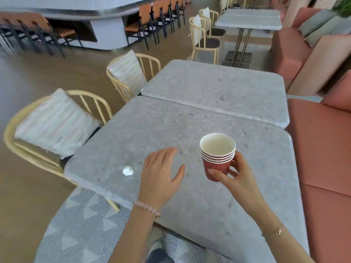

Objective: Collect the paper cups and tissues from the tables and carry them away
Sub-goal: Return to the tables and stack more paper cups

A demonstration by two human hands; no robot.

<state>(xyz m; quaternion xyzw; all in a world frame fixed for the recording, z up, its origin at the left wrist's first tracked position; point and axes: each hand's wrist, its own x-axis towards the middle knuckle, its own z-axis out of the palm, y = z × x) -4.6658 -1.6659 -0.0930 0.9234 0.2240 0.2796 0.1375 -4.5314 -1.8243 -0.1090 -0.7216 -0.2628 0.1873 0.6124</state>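
Red stack of paper cups (217, 161) within curled right fingers (234, 168); left fingers (165, 155) loose, empty, over table (190, 120).

The left hand (161, 173) is stretched forward palm-down, fingers relaxed and slightly spread, thumb out to the right, holding nothing. Its bare forearm reaches up from the bottom edge of the view. The right hand (236, 174), just beside it and apart from it, grips a stack of paper cups (216, 168), thumb across the front and fingers curled round the far side, forearm slanting in from the lower right.
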